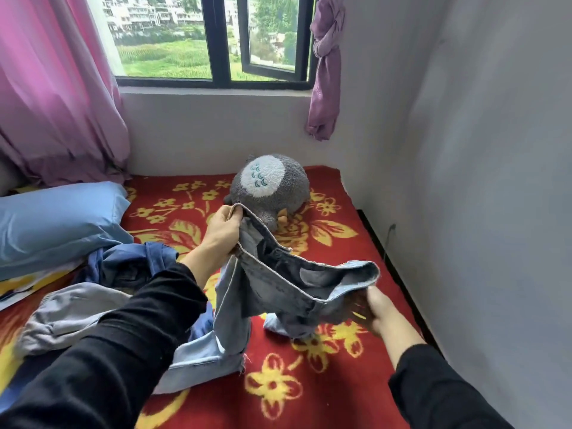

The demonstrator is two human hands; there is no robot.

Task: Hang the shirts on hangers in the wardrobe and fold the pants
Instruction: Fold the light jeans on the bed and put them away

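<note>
The jeans (272, 286) hang in the air over the bed (309, 382), stretched by the waistband between two hands. The left hand (223, 230), raised and farther from the camera, pinches one end of the waistband, its fingers (237, 216) curled tight round the denim edge just in front of a grey plush toy (269, 187). The right hand (376, 308) is lower and nearer, at the other end of the waistband. Its fingers (362, 314) reach in under the pale fabric, which drapes over them (they are blurred, so whether they are curled on the cloth or lie straight beneath it cannot be told). The waistband sags open between the two hands, showing the darker inside. The legs drop from it, and their pale lower ends rest crumpled on the red blanket with yellow flowers.

Left of the jeans, under the left sleeve, lies a heap of other clothes: a blue garment (136, 261) and a grey one (71, 311) nearer the camera. A light blue pillow (58, 224) lies beyond the heap, below a pink curtain (52, 97). A dark-framed window (216, 41) is above the head of the bed.
</note>
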